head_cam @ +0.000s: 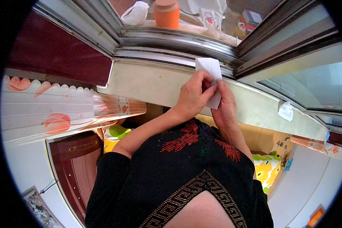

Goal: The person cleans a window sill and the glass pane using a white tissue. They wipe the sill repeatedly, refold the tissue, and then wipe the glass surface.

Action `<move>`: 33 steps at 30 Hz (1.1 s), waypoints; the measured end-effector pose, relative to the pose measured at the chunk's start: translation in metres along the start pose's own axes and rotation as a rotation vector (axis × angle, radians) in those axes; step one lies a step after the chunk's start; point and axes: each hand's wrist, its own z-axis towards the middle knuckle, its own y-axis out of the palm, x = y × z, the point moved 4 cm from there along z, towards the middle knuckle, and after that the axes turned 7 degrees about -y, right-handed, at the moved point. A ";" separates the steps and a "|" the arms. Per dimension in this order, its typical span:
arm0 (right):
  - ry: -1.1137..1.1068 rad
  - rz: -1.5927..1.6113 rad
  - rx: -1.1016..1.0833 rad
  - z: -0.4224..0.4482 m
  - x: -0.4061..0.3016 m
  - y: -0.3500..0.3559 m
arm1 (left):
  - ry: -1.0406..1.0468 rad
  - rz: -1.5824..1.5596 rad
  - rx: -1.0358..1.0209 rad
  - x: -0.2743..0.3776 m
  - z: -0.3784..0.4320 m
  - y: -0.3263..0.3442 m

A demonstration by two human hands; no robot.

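Above a pale stone windowsill (154, 81), both hands hold a folded white paper or tissue (209, 67). My left hand (192, 94) grips its left side, fingers curled and thumb pressed on its face. From the right, my right hand (225, 104) has its fingers and thumb at the lower right edge. The upper part of the folded piece stands up past the fingers, and a corner hangs below them. A crumpled white tissue (285, 111) lies farther right on the sill.
Metal sliding window tracks (171, 54) run behind the sill. Beyond them stand an orange container (166, 14) and a white plastic bag (136, 12). An open glazed sash (310, 82) is at the right. A flowered curtain (82, 114) hangs at the left.
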 end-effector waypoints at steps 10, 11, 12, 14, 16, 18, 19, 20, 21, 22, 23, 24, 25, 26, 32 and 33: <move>-0.003 -0.013 0.177 -0.002 0.007 -0.005 | 0.123 0.181 -0.044 -0.015 0.007 -0.019; -0.007 -0.021 0.150 -0.002 0.004 -0.004 | 0.074 0.100 -0.010 -0.018 0.009 -0.021; -0.010 -0.029 0.121 -0.003 0.000 -0.001 | 0.024 0.020 0.025 -0.021 0.012 -0.022; 0.002 -0.021 0.109 -0.004 -0.002 0.001 | -0.120 -0.221 -0.031 -0.031 0.018 -0.022; 0.001 -0.061 0.103 -0.005 -0.006 0.007 | -0.302 -0.539 -0.217 -0.044 0.024 -0.018; -0.066 -0.162 0.093 -0.005 -0.008 0.007 | -0.300 -0.563 -0.241 -0.052 0.025 -0.020; -0.133 -0.242 0.086 -0.004 -0.010 0.004 | -0.300 -0.575 -0.253 -0.055 0.025 -0.021; -0.200 -0.323 0.078 -0.003 -0.012 0.001 | -0.305 -0.568 -0.230 -0.056 0.024 -0.024; -0.199 -0.320 0.093 -0.002 -0.013 -0.002 | -0.311 -0.560 -0.204 -0.056 0.023 -0.028; -0.199 -0.318 0.108 -0.002 -0.014 -0.005 | -0.316 -0.551 -0.179 -0.055 0.023 -0.032; -0.198 -0.315 0.122 0.000 -0.015 -0.008 | -0.351 -0.586 -0.209 -0.052 0.021 -0.033; -0.206 -0.321 0.146 0.002 -0.015 -0.013 | -0.388 -0.621 -0.242 -0.045 0.020 -0.035; -0.209 -0.306 0.141 0.001 -0.015 -0.014 | -0.425 -0.656 -0.274 -0.042 0.018 -0.035; -0.211 -0.291 0.135 0.000 -0.015 -0.014 | -0.449 -0.760 -0.309 -0.041 0.018 -0.034; -0.209 -0.170 0.115 -0.001 -0.014 -0.014 | -0.469 -1.053 -0.457 -0.033 0.016 -0.032; -0.212 -0.152 0.090 -0.002 -0.014 -0.014 | -0.465 -1.024 -0.406 -0.048 0.018 -0.030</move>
